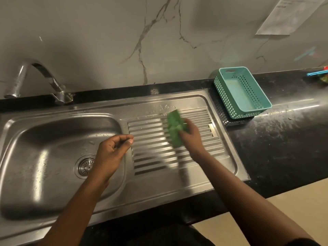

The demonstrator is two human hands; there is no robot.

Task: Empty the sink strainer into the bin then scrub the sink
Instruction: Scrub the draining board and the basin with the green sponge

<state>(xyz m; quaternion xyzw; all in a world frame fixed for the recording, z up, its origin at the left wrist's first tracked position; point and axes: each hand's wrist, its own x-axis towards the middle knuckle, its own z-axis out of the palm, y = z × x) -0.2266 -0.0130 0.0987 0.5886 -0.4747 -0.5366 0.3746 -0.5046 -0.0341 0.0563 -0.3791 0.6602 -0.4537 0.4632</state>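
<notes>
left hand [111,150]: bare, no ring or glove | right hand [192,137]: bare, no ring or glove | forearms: bare up to frame edge, no watch or band | sleeve: dark fabric edge at lower right corner, detail unclear

- The right hand [190,137] presses a green scrub pad [174,129] on the ribbed drainboard [156,157].
- The left hand [111,153], loosely curled, is just left of it, over the sink [44,148] edge.

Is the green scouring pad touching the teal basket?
Apart. The head view shows the green scouring pad in the right hand on the ribbed drainboard, with bare steel between it and the teal basket.
</notes>
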